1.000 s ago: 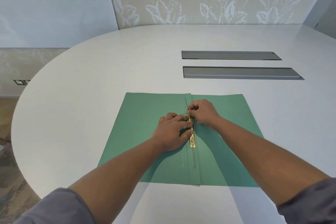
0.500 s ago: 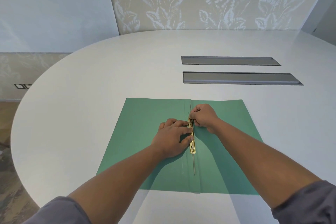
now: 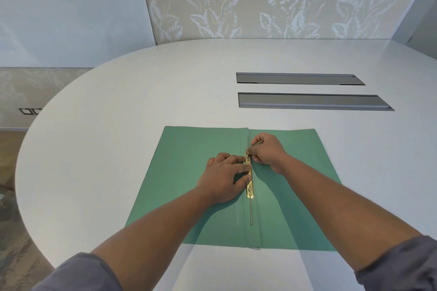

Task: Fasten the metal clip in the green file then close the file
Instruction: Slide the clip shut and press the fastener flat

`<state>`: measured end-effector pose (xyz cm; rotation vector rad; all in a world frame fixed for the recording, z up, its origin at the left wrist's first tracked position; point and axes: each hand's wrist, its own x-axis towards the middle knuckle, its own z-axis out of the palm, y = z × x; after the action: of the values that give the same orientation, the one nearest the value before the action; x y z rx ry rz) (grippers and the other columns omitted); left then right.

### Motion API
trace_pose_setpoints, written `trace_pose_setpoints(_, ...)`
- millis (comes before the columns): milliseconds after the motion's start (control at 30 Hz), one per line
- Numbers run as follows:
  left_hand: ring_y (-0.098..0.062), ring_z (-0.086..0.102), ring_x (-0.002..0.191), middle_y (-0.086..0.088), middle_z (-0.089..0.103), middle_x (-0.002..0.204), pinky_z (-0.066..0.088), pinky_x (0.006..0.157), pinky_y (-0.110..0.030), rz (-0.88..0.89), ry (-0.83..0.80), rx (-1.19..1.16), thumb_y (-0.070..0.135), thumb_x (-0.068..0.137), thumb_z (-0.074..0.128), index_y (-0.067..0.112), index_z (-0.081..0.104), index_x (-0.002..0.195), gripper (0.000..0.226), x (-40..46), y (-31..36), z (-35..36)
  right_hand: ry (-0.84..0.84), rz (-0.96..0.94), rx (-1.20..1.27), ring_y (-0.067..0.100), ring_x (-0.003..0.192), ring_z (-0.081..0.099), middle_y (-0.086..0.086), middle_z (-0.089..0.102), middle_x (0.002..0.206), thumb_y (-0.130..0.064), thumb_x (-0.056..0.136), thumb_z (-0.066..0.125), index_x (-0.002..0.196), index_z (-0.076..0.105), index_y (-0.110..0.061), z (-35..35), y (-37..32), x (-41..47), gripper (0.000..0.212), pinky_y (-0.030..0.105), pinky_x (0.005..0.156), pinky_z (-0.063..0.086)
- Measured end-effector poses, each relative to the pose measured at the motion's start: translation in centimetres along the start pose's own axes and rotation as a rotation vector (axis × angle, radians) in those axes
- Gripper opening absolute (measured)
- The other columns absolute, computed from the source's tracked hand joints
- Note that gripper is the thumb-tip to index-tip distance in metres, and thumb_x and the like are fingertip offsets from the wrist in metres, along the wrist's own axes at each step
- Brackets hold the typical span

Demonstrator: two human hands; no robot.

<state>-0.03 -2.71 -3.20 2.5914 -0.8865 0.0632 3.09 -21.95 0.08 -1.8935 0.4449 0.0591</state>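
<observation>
The green file (image 3: 189, 172) lies open and flat on the white table, its spine running away from me. A gold metal clip (image 3: 249, 186) sits along the spine, with thin metal prongs sticking out past both of its ends. My left hand (image 3: 224, 176) presses down on the clip's left side, fingertips and thumb on the bar. My right hand (image 3: 267, 151) pinches the far end of the clip, and a thin prong shows at its fingertips.
The round white table (image 3: 118, 113) curves off to the left and front. Two long grey recessed slots (image 3: 307, 101) lie in the tabletop beyond the file. A leaf-patterned wall stands behind the table.
My right hand has shifted a little at the clip's far end, and a prong now shows at its fingertips. My left hand stays pressed on the clip. The view has tilted.
</observation>
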Motion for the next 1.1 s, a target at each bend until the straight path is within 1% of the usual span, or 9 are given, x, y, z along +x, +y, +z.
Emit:
trace_pose_setpoints(133, -0.017, 0.033, 0.132, 0.018, 0.052, 0.144, 0.028, 0.101, -0.043, -0.003, 0.008, -0.004, 0.067, 0.092, 0.037, 0.044, 0.06, 0.131, 0.051, 0.1, 0.0, 0.1, 0.02, -0.065, -0.042, 0.012, 0.055, 0.061, 0.007, 0.063, 0.078, -0.006, 0.089, 0.076, 0.1, 0.07, -0.012, 0.2, 0.6, -0.2, 0.013, 0.02, 0.051, 0.053)
trace_pose_setpoints(267, -0.017, 0.033, 0.132, 0.019, 0.052, 0.145, 0.028, 0.102, -0.042, -0.008, 0.013, -0.009, 0.068, 0.091, 0.039, 0.044, 0.061, 0.129, 0.05, 0.0, -0.1, 0.0, 0.067, -0.127, -0.093, 0.01, 0.055, 0.063, 0.003, 0.067, 0.077, -0.012, 0.091, 0.075, 0.101, 0.074, -0.015, 0.6, 1.0, -0.6, 0.011, 0.026, 0.06, 0.059)
trace_pose_setpoints(333, -0.016, 0.034, 0.132, 0.019, 0.051, 0.145, 0.028, 0.101, -0.042, -0.007, 0.013, -0.005, 0.068, 0.091, 0.039, 0.044, 0.061, 0.129, 0.05, 0.0, 0.0, 0.0, 0.082, -0.143, -0.108, 0.01, 0.058, 0.065, 0.001, 0.069, 0.079, -0.013, 0.094, 0.069, 0.104, 0.074, -0.016, 0.6, 1.2, -0.9, 0.012, 0.03, 0.066, 0.062)
trace_pose_setpoints(467, -0.016, 0.034, 0.132, 0.02, 0.051, 0.145, 0.027, 0.1, -0.04, -0.004, 0.018, -0.008, 0.067, 0.092, 0.04, 0.044, 0.061, 0.129, 0.049, -0.1, 0.1, -0.1, 0.069, -0.181, -0.116, 0.008, 0.063, 0.068, 0.0, 0.071, 0.087, -0.009, 0.1, 0.056, 0.108, 0.071, -0.014, 0.5, 1.7, -2.0, 0.018, 0.022, 0.063, 0.059)
trace_pose_setpoints(600, -0.017, 0.034, 0.133, 0.02, 0.05, 0.146, 0.028, 0.102, -0.042, 0.002, 0.01, 0.001, 0.065, 0.093, 0.04, 0.044, 0.059, 0.131, 0.047, -0.2, 0.2, -0.3, 0.037, -0.226, -0.117, 0.023, 0.086, 0.074, 0.004, 0.074, 0.094, -0.009, 0.099, 0.058, 0.103, 0.071, -0.016, 0.4, 2.2, -3.5, 0.015, 0.044, 0.088, 0.062)
trace_pose_setpoints(700, -0.017, 0.035, 0.133, 0.02, 0.049, 0.147, 0.029, 0.103, -0.043, 0.002, 0.0, 0.011, 0.064, 0.094, 0.04, 0.043, 0.058, 0.132, 0.047, -0.2, 0.3, -0.4, 0.014, -0.268, -0.168, 0.018, 0.094, 0.07, -0.002, 0.073, 0.097, -0.012, 0.097, 0.063, 0.112, 0.072, -0.015, 0.2, 2.7, -4.8, 0.018, 0.042, 0.094, 0.058)
trace_pose_setpoints(967, -0.017, 0.036, 0.134, 0.019, 0.049, 0.148, 0.029, 0.104, -0.043, -0.001, -0.004, 0.022, 0.064, 0.094, 0.035, 0.044, 0.056, 0.134, 0.05, -0.4, 0.5, -0.5, 0.026, -0.544, -0.462, 0.02, 0.097, 0.061, 0.001, 0.069, 0.104, -0.016, 0.091, 0.061, 0.111, 0.072, -0.017, 0.0, 4.4, -8.7, 0.022, 0.041, 0.09, 0.051)
trace_pose_setpoints(1033, -0.017, 0.035, 0.134, 0.019, 0.049, 0.148, 0.028, 0.105, -0.043, 0.0, -0.009, 0.027, 0.065, 0.094, 0.033, 0.044, 0.055, 0.135, 0.051, -0.4, 0.5, -0.6, 0.039, -0.58, -0.593, 0.02, 0.107, 0.058, -0.001, 0.07, 0.114, -0.027, 0.097, 0.056, 0.118, 0.071, -0.018, -0.1, 5.1, -9.4, 0.027, 0.041, 0.099, 0.047)
trace_pose_setpoints(1100, -0.017, 0.035, 0.135, 0.019, 0.048, 0.15, 0.028, 0.105, -0.043, 0.002, -0.017, 0.039, 0.065, 0.094, 0.032, 0.044, 0.055, 0.136, 0.052, -0.4, 0.5, -0.7, 0.033, -0.549, -0.731, 0.025, 0.13, 0.051, 0.002, 0.064, 0.14, -0.037, 0.102, 0.049, 0.136, 0.064, -0.016, -0.5, 5.9, -9.9, 0.043, 0.04, 0.114, 0.038)
